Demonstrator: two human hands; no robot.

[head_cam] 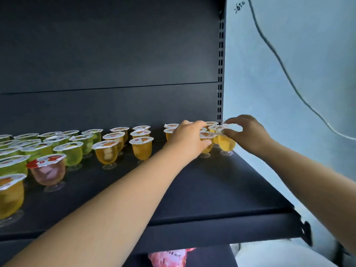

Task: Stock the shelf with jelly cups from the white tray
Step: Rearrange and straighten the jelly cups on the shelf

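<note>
Both my arms reach to the back right corner of the dark shelf. My left hand grips an orange jelly cup that stands on the shelf, fingers curled round its bowl. My right hand pinches the foil lid rim of another orange jelly cup beside it, at the shelf's right end. More orange cups stand in rows to the left, then green cups and one pink cup. The white tray is out of view.
The shelf's slotted upright rises right behind the two held cups. A pale wall with a dark cable lies to the right. Below the shelf's front edge a pink printed packet shows.
</note>
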